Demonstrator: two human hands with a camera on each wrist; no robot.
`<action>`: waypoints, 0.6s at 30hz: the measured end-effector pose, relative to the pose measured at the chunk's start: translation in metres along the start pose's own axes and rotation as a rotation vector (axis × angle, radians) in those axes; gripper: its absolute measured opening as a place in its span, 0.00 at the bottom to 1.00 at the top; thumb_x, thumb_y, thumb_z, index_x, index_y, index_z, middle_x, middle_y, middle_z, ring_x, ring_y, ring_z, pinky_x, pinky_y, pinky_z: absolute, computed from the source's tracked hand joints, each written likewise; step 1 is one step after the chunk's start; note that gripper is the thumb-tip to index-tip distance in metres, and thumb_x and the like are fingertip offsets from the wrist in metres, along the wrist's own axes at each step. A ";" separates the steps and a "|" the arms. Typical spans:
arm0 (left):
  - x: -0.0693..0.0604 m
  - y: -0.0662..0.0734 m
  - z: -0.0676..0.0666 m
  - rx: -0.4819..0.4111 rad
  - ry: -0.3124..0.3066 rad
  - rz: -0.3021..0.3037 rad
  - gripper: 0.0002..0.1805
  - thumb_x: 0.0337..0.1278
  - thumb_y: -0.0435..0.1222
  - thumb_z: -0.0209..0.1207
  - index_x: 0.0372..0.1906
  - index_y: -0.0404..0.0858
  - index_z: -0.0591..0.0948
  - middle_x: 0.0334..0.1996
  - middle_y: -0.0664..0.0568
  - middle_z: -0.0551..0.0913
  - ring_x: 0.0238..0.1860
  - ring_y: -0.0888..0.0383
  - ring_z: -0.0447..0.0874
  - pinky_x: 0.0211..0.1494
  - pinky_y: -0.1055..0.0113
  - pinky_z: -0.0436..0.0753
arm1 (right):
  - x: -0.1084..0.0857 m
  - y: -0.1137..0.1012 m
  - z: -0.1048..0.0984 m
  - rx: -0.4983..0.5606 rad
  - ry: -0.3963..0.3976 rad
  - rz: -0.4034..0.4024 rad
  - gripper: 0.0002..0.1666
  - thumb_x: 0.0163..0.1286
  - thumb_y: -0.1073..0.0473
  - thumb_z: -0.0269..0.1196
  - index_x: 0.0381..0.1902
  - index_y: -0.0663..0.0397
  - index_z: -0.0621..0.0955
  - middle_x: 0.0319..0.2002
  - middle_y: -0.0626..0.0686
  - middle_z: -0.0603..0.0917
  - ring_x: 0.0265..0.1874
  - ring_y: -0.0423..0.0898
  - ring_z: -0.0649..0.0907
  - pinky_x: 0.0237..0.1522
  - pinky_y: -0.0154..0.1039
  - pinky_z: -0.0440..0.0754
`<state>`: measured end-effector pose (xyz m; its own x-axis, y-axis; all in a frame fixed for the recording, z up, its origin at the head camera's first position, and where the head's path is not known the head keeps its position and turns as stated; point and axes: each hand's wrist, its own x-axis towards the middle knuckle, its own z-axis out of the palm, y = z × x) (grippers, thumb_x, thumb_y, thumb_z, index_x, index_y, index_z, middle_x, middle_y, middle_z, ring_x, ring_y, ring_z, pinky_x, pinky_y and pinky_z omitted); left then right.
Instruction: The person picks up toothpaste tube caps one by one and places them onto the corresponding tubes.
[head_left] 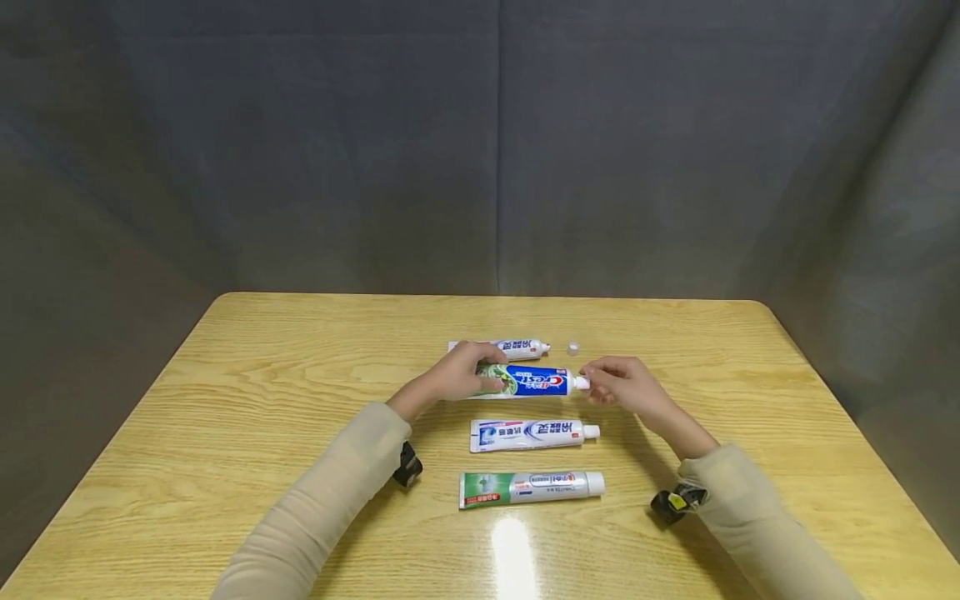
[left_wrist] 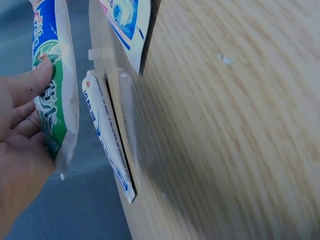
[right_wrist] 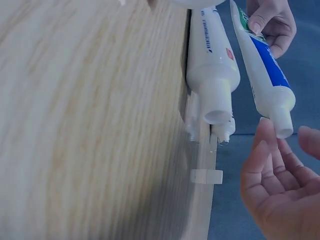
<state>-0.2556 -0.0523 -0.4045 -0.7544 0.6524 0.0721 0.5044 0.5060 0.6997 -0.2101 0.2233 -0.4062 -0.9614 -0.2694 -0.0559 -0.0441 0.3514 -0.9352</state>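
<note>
My left hand point(head_left: 461, 372) grips a blue, green and white toothpaste tube point(head_left: 538, 381), holding it above the table with its cap end to the right. In the left wrist view the thumb lies across the tube's green part. The tube's white cap point(right_wrist: 283, 123) is on. My right hand point(right_wrist: 280, 185) is at that cap, its fingers extended beneath it and the thumb apart on the other side. Behind lies a white toothpaste tube point(head_left: 525, 347) with its nozzle bare, partly hidden by my left hand. A small loose cap point(head_left: 573, 347) stands to the right of that nozzle.
Nearer to me lie a capped white and blue toothpaste tube point(head_left: 528, 434) and a capped green and silver one point(head_left: 532, 488), side by side on the wooden table point(head_left: 225, 433). A grey curtain point(head_left: 375, 167) hangs behind the table's far edge.
</note>
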 end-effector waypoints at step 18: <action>0.001 0.000 -0.001 -0.007 0.017 0.004 0.14 0.51 0.31 0.62 0.44 0.33 0.79 0.35 0.52 0.80 0.33 0.59 0.72 0.39 0.68 0.73 | -0.001 0.001 -0.001 0.037 0.043 -0.052 0.13 0.63 0.70 0.57 0.39 0.81 0.77 0.26 0.57 0.84 0.22 0.41 0.81 0.30 0.40 0.81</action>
<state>-0.2564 -0.0520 -0.4035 -0.7598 0.6443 0.0869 0.5043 0.4996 0.7043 -0.2094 0.2250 -0.4071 -0.9688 -0.2477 0.0073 -0.0849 0.3040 -0.9489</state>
